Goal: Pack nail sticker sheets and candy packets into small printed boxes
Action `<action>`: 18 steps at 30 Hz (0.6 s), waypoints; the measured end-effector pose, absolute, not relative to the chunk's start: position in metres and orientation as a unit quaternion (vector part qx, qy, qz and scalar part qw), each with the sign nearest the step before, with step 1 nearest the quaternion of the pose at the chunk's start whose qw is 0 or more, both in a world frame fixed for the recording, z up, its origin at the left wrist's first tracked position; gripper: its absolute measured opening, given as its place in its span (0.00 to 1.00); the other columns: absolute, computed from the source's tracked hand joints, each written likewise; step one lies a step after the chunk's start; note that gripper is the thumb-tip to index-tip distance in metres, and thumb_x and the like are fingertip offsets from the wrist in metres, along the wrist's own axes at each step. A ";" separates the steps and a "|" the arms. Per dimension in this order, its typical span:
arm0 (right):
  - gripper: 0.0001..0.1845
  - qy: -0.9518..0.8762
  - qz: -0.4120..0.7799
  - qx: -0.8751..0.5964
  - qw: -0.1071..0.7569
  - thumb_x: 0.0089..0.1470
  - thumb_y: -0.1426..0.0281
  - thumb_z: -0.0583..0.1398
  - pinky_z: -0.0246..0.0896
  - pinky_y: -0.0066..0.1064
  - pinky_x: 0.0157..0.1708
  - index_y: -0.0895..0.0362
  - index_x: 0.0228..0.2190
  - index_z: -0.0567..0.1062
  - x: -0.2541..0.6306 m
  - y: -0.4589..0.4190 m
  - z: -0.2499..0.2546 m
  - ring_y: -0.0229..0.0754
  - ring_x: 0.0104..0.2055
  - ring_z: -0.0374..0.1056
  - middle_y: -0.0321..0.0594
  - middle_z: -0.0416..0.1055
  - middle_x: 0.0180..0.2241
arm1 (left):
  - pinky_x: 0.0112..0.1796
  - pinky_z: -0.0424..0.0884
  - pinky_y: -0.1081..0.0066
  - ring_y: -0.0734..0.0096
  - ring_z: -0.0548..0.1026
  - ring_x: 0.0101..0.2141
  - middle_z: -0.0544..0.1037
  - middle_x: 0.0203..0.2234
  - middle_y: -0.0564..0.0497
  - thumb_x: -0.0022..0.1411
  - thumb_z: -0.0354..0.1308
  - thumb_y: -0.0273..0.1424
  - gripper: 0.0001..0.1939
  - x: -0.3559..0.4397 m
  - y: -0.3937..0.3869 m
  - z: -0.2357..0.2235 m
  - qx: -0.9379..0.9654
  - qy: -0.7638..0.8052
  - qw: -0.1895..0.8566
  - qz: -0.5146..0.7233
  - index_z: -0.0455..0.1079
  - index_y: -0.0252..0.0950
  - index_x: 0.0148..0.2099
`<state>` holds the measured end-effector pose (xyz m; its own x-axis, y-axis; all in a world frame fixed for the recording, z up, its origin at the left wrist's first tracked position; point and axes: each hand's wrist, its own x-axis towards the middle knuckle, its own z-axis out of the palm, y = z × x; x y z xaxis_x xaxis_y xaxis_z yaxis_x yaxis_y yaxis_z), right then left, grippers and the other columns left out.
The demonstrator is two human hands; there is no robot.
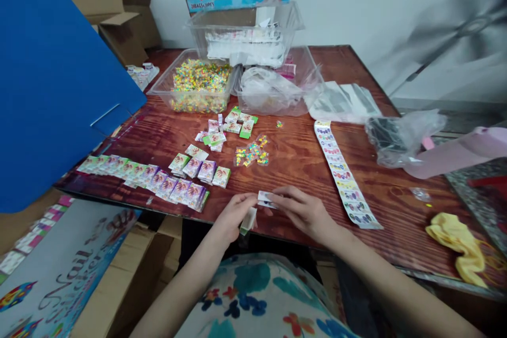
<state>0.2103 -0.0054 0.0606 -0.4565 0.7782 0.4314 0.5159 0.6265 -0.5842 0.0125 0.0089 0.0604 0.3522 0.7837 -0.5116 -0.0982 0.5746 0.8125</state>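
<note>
My left hand (233, 216) is closed around a small green-and-white box (248, 220) at the table's front edge. Just to its right, my right hand (304, 212) pinches a small white sticker sheet (264, 198) with dark marks, and the left fingertips come up against the sheet's near end. Ahead of my hands lie several small candy packets (252, 153) with yellow and coloured pieces. Left of them is a group of small printed boxes (206, 170), and a long overlapping row of similar boxes (158, 184) runs along the front edge.
A clear tub (162, 87) holds many candy packets. Beside it, another clear tub (273, 103) carries plastic bags under a stacked bin (198, 26). A long sticker strip (343, 174) lies right, near a yellow cloth (455, 243). A blue panel (59, 79) stands left; a fan (471, 26) is behind right.
</note>
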 end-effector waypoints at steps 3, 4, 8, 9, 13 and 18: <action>0.17 -0.851 0.196 -0.374 0.312 0.62 0.69 0.55 0.70 0.34 0.45 0.48 0.51 0.74 0.208 -0.008 0.060 0.44 0.49 0.71 0.48 0.71 0.49 | 0.16 0.55 0.76 0.79 0.61 0.11 0.64 0.09 0.58 0.51 0.60 0.51 0.22 0.009 0.010 0.062 0.341 0.481 0.753 0.293 0.70 0.34 0.27; 0.17 -0.853 0.211 -0.366 0.306 0.62 0.67 0.56 0.70 0.35 0.46 0.49 0.51 0.74 0.207 -0.008 0.060 0.44 0.49 0.70 0.48 0.71 0.49 | 0.16 0.54 0.76 0.79 0.61 0.11 0.65 0.09 0.58 0.50 0.62 0.50 0.22 0.008 0.010 0.062 0.347 0.481 0.753 0.284 0.70 0.34 0.28; 0.16 -0.814 0.329 -0.345 0.331 0.63 0.61 0.54 0.69 0.33 0.43 0.54 0.43 0.79 0.206 0.017 0.059 0.43 0.44 0.73 0.46 0.74 0.44 | 0.16 0.55 0.77 0.82 0.62 0.13 0.75 0.18 0.55 0.48 0.65 0.47 0.22 0.005 0.010 0.055 0.360 0.488 0.740 0.291 0.73 0.33 0.36; 0.17 -0.793 0.336 -0.377 0.342 0.63 0.60 0.53 0.69 0.32 0.42 0.55 0.40 0.79 0.206 0.029 0.057 0.43 0.42 0.73 0.45 0.76 0.41 | 0.17 0.55 0.77 0.82 0.62 0.13 0.77 0.20 0.53 0.49 0.64 0.48 0.22 0.004 0.010 0.053 0.362 0.488 0.737 0.296 0.73 0.33 0.37; 0.13 -0.727 0.202 -0.611 0.239 0.60 0.62 0.57 0.65 0.32 0.37 0.56 0.37 0.80 0.203 0.086 0.041 0.44 0.36 0.72 0.44 0.77 0.35 | 0.17 0.54 0.77 0.81 0.62 0.13 0.79 0.23 0.50 0.50 0.62 0.50 0.24 0.004 0.009 0.050 0.361 0.492 0.727 0.314 0.72 0.33 0.37; 0.12 -0.701 0.167 -0.670 0.177 0.54 0.62 0.63 0.60 0.31 0.33 0.57 0.34 0.79 0.190 0.120 0.022 0.47 0.39 0.71 0.48 0.74 0.39 | 0.20 0.55 0.76 0.81 0.61 0.14 0.80 0.24 0.49 0.49 0.62 0.51 0.25 0.003 0.008 0.053 0.352 0.503 0.708 0.349 0.70 0.33 0.38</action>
